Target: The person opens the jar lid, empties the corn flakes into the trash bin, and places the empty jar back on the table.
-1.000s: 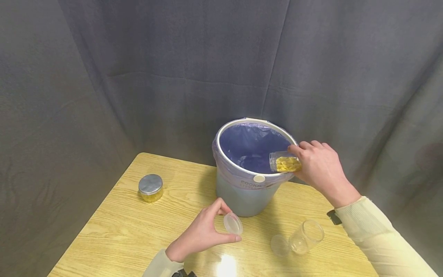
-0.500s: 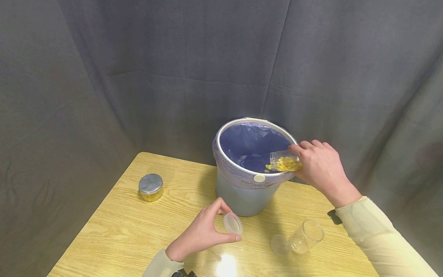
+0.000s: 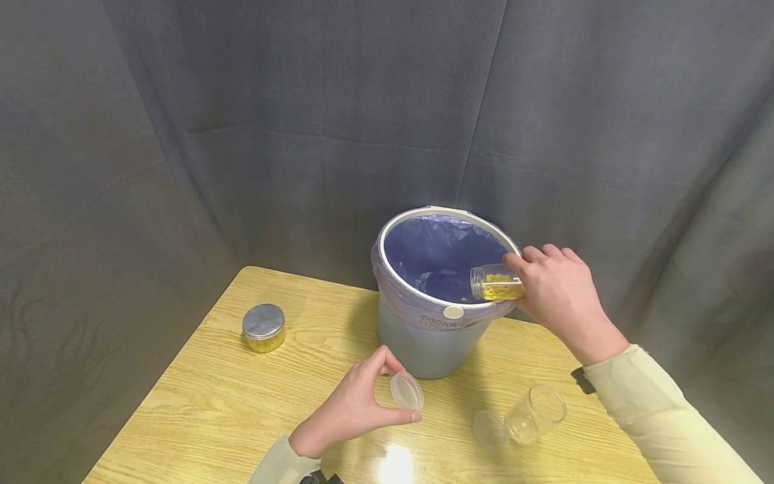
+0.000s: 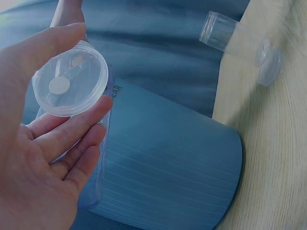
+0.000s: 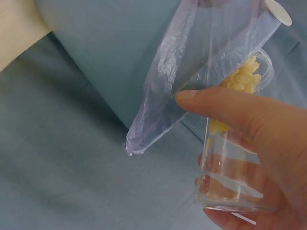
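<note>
My right hand [image 3: 556,289] grips a clear jar [image 3: 480,281] lying nearly on its side, its mouth over the rim of a lined trash bin [image 3: 417,349]. Yellow pieces [image 3: 500,288] lie inside the jar; the right wrist view shows yellow pieces [image 5: 243,76] gathered toward its mouth and the jar's base bare. Low in front of the bin, my left hand [image 3: 357,403] pinches a round translucent lid [image 3: 408,391] between thumb and fingers. In the left wrist view the lid [image 4: 72,81] stands on edge, the other fingers loosely bent below it.
An open clear jar [image 3: 535,413] stands on the wooden table [image 3: 211,410] at the right, a round lid [image 3: 488,429] beside it. A silver-lidded container [image 3: 263,328] with yellow contents stands at the left. A grey curtain [image 3: 302,134] hangs behind the table.
Half a second ago, yellow pieces were falling from the jar's mouth into the bin; now none are seen at the mouth. The left hand and its lid stay put.
</note>
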Motion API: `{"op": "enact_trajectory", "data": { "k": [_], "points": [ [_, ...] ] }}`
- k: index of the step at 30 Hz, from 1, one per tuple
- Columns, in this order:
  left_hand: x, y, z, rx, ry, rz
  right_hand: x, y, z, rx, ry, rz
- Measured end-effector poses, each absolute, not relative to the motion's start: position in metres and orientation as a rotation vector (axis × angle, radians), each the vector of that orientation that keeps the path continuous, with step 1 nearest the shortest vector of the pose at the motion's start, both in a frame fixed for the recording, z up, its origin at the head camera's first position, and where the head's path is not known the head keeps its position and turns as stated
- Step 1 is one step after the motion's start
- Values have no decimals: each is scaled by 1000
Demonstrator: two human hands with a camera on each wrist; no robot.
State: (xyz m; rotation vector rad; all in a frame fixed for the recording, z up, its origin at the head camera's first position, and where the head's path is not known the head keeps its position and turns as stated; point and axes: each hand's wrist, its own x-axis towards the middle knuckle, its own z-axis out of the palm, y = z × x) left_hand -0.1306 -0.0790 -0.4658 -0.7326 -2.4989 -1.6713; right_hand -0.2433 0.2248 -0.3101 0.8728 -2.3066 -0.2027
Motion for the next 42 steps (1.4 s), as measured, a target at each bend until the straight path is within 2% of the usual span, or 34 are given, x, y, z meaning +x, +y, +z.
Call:
{"op": "enact_trajectory", "data": {
  "k": [42],
  "points": [
    [-130,-78,-465,-744,-2499,-1668,-246,220,-300,860,-2291,-323]
  ]
}}
